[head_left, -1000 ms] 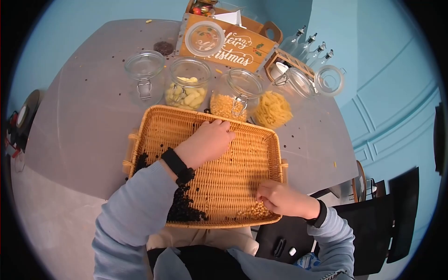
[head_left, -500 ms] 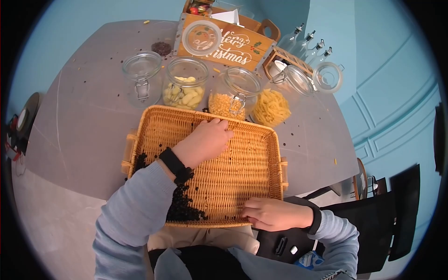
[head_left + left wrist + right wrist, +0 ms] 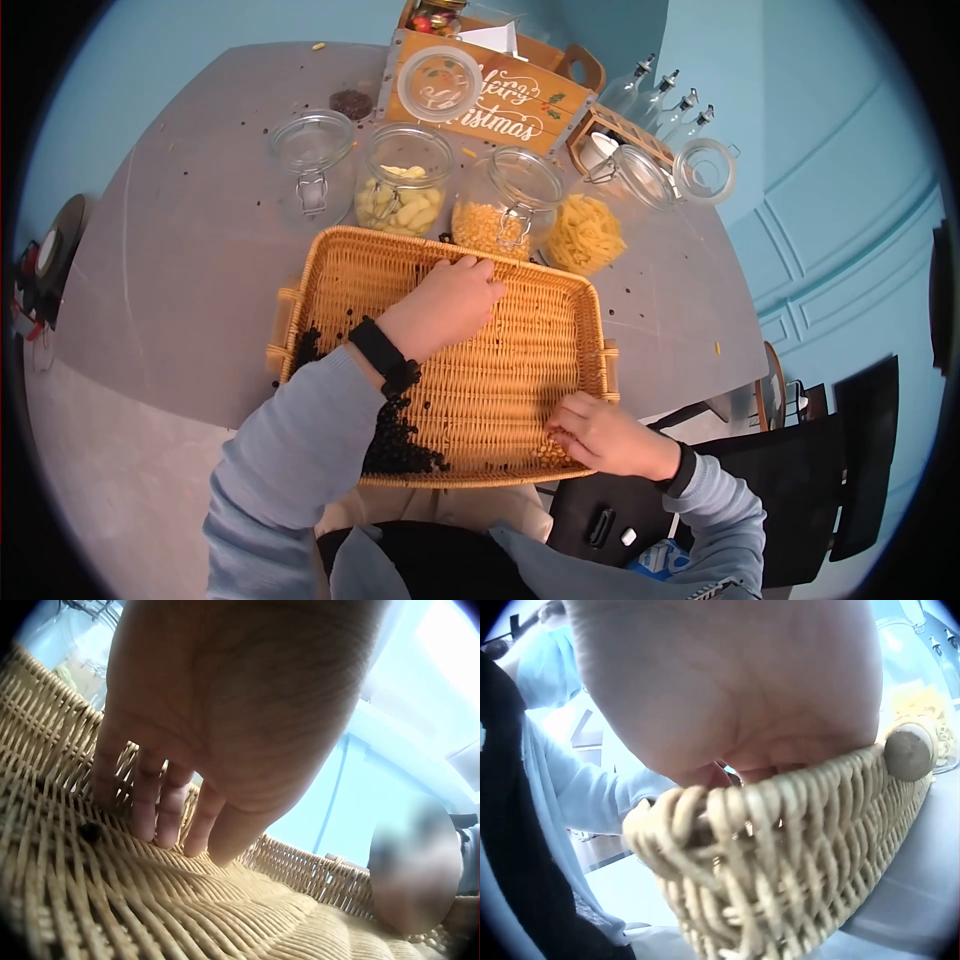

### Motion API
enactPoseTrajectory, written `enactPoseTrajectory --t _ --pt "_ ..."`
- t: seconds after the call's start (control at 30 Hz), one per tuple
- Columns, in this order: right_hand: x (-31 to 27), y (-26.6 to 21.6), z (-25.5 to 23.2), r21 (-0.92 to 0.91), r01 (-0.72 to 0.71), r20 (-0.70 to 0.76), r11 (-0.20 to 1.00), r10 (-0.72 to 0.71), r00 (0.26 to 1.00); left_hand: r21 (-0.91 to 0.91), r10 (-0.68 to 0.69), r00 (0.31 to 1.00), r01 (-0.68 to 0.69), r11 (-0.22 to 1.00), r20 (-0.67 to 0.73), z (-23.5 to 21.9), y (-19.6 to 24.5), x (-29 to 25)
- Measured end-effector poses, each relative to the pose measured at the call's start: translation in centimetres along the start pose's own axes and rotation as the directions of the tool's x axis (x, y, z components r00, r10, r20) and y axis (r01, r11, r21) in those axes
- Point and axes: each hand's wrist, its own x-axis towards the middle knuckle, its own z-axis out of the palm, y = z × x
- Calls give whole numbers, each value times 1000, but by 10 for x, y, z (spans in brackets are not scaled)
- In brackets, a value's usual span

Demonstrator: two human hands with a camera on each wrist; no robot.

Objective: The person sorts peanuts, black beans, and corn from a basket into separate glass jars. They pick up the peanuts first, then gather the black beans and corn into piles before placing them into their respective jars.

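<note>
Over the near edge of a grey table (image 3: 190,260), a rectangular wicker basket (image 3: 510,370) is set, its near side brought above the person's lap (image 3: 435,505). By the far wall of the basket the left hand (image 3: 445,305) is placed, its fingers fairly straight and pointed down, the tips rested on the weave. Near these fingertips a dark bean (image 3: 90,831) is shown in the left wrist view. At the near right corner the right hand (image 3: 600,435) is lowered inside the rim, its fingers bent over loose yellow kernels (image 3: 553,457); the fingertips are partly hidden, and it cannot be told whether any kernels are pinched. Black beans (image 3: 400,450) are heaped at the near left, partly covered by the left sleeve (image 3: 320,420). Beyond the basket, glass jars are lined up: a leftmost jar (image 3: 313,190), a jar of pale yellow pieces (image 3: 400,205), a jar of kernels (image 3: 490,228) and a jar of pasta (image 3: 585,235). Behind them a wooden crate (image 3: 545,105) is stood, with stoppered bottles (image 3: 655,105) placed to its right.
</note>
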Motion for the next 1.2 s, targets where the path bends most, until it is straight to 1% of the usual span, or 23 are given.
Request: enactPoseTrajectory --t 0.07,0.1,0.2,0.23,0.27,0.33,0.43,0.57,0.67,0.77,0.83,0.97,1.03,1.07,1.13,1.17,1.2 --pt "-4 -7 2 -5 8 36 1000 -7 999 7 8 1000 -8 1000 -22 0 -1 -1" --pt "-6 -12 3 -43 17 22 999 -16 1000 0 1 1000 -1 1000 -21 0 -1 -1" --pt "-11 -17 10 -83 -5 33 997 8 999 -16 10 1000 -10 1000 -25 4 0 1" --pt "-11 -18 13 -99 13 -7 995 -14 1000 -19 16 999 -17 1000 -32 6 -1 1" --pt "-12 -17 15 -98 10 -10 995 -11 1000 -18 19 999 -19 1000 -30 6 -1 1" --pt "-14 -15 19 -91 11 42 996 -7 999 -16 15 1000 -16 1000 -26 6 1 1" --pt "-14 -13 22 -86 43 10 995 -43 999 28 7 999 -6 1000 -40 7 0 1" --pt "-14 -11 23 -88 54 31 995 -52 998 49 6 999 -4 999 -38 5 1 1" --pt "-13 -11 23 -43 36 12 998 -36 999 35 15 999 -13 999 -44 5 0 0" --pt "-11 -11 23 -18 0 37 1000 1 999 33 18 999 -17 999 -38 5 0 0" --pt "-10 -10 21 -6 -38 90 999 38 995 31 11 1000 -11 999 -23 6 0 1" --pt "-9 -4 25 -2 -17 59 1000 17 998 28 8 1000 -7 1000 -27 5 0 1" --pt "-9 -1 26 3 -59 87 998 58 994 48 8 1000 -8 999 -7 5 0 1" --pt "-8 -1 27 1 -57 88 998 56 994 48 6 1000 -6 999 -9 5 0 1" --pt "-7 -1 28 40 -61 38 997 59 998 24 10 1000 -10 1000 -13 5 0 1" --pt "-5 -2 26 39 -59 38 997 58 998 25 10 1000 -9 1000 -14 5 0 0" --pt "-2 -3 22 8 -86 74 996 85 994 33 5 1000 -5 999 -11 4 0 0"
